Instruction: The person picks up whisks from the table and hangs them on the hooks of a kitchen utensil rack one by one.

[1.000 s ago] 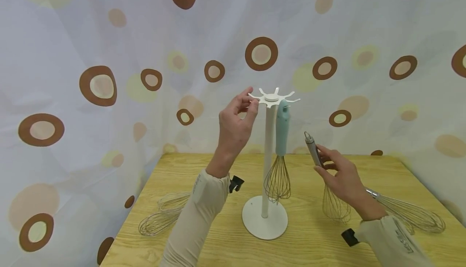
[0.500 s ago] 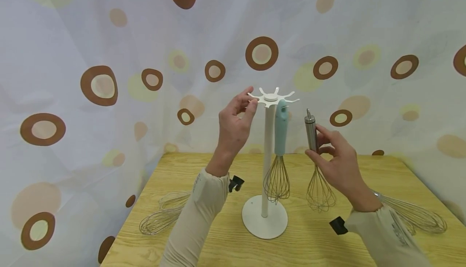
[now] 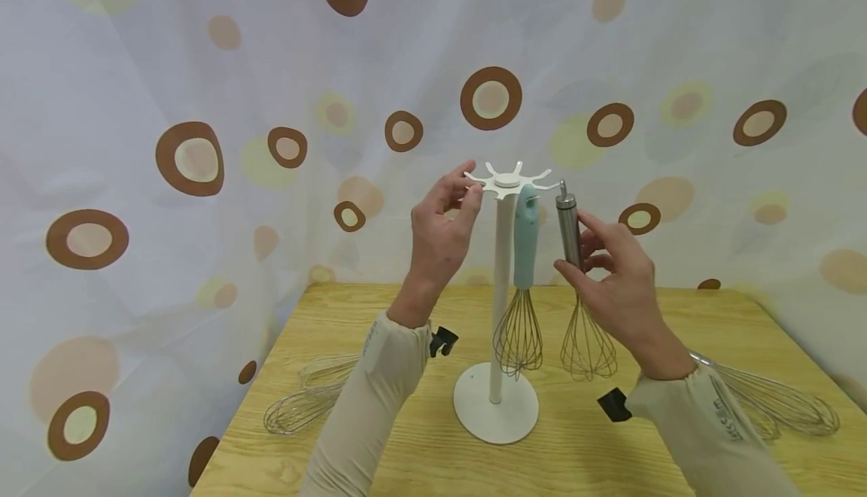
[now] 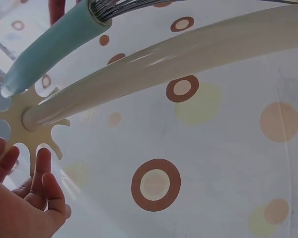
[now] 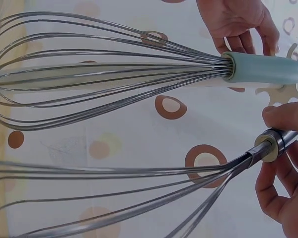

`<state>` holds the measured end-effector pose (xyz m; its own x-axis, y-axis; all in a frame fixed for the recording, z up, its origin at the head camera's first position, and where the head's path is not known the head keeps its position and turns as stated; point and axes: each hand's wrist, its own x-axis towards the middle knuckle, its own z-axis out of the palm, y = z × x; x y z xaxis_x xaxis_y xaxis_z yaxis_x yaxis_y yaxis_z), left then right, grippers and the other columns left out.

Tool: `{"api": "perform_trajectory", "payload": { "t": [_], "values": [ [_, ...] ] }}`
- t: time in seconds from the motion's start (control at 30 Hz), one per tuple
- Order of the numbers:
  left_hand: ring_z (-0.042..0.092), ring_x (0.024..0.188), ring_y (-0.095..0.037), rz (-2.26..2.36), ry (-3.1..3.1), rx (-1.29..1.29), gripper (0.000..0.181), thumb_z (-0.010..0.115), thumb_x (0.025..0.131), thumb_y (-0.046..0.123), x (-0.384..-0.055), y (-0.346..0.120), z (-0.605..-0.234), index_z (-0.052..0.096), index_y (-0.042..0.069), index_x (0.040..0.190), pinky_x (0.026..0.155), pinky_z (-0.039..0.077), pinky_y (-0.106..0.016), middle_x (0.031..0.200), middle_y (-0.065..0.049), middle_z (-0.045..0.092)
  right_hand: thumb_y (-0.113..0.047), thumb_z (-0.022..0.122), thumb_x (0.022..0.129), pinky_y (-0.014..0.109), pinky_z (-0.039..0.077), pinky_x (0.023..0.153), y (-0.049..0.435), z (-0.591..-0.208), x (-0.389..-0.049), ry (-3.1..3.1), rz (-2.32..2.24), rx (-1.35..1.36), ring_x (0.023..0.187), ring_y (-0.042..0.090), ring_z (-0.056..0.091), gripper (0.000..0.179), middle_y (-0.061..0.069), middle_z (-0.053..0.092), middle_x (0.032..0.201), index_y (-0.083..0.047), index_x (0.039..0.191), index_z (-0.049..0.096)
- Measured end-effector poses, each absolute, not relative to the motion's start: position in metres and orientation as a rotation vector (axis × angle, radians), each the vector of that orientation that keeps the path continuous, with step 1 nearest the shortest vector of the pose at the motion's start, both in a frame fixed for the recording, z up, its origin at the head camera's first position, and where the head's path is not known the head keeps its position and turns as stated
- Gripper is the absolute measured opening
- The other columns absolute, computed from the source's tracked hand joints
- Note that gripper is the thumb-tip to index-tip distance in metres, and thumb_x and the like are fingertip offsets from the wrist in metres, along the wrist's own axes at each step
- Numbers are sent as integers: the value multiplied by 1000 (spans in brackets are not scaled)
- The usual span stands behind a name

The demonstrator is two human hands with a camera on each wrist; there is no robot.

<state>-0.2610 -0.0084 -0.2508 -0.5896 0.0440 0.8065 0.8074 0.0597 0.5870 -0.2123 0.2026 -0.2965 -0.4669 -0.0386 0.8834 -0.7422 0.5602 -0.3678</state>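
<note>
A white whisk stand (image 3: 502,256) with a star-shaped hook top (image 4: 20,116) stands on the table. My left hand (image 3: 442,230) pinches one of its hooks between thumb and fingers. A teal-handled whisk (image 3: 525,248) hangs from the near right side of the top, wires down. In my right hand (image 3: 619,282) is a steel whisk (image 3: 570,235), gripped by its handle and held nearly upright. The hanging loop at its end is close to the tip of a right-hand hook; contact cannot be told. The right wrist view shows the steel whisk's wires (image 5: 188,173) apart from the teal handle (image 5: 265,68).
Whisks (image 3: 298,410) lie on the table at left, partly behind the left sleeve. More whisks (image 3: 779,399) lie at right, partly hidden by the right arm. The wooden table (image 3: 562,452) ends at a dotted curtain (image 3: 406,45) behind and at the sides.
My right hand has raised the steel whisk and carried it left toward the stand, turning it more upright. My left hand stays at the hook.
</note>
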Motion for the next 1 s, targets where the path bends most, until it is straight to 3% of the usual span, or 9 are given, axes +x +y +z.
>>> {"api": "perform_trajectory", "payload": {
  "t": [0.27,0.43,1.0],
  "values": [
    [63,93,-16,-1573,-1722,-853,16,53,96,13,-262,-9,-250,62,1,101,82,49,-29,132,-8,56,19,76,65,9,45,67,200,-294,-212,-1905,978,638,81,5,50,70,14,54,94,-1,130,56],
    [63,95,-17,-1586,-1723,-859,16,53,96,13,-262,-8,-251,62,1,100,83,49,-33,133,-9,55,16,76,68,8,45,69,200,-298,-212,-1969,950,614,81,5,51,71,14,54,97,-4,132,54],
    [63,94,-18,-1600,-1747,-843,15,54,96,13,-261,-9,-249,62,1,99,80,49,-29,131,-7,57,15,78,66,9,46,69,198,-307,-211,-1952,934,670,78,10,52,71,14,55,95,0,131,53]
  ]
}}
